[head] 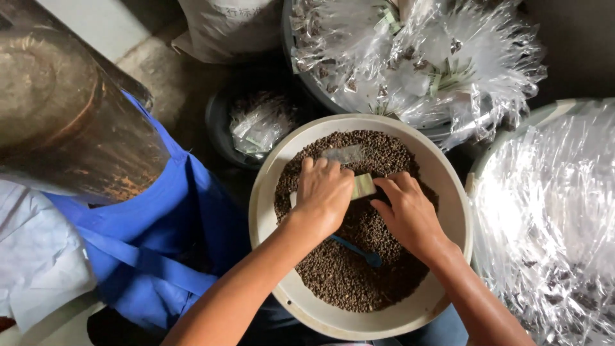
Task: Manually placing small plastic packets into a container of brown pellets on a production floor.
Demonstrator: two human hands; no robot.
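Taking the cream basin [448, 192] of brown pellets as landmark: a small clear cellophane packet [349, 154] with a pale green paper slip [364, 186] lies over its middle, held between the left hand [323, 195] and the right hand [407, 211]. Just beyond its far rim sits a heap of filled clear packets [416, 57] with green slips. To its far left, a dark tub holds a few more packets [259, 125]. At its right lies a pile of clear wrappers [551, 211]. Beyond, a grey-white sack [224, 25] with dark print stands.

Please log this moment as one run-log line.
left hand: holds small clear bag | right hand: pinches bag edge | over bowl of brown pellets
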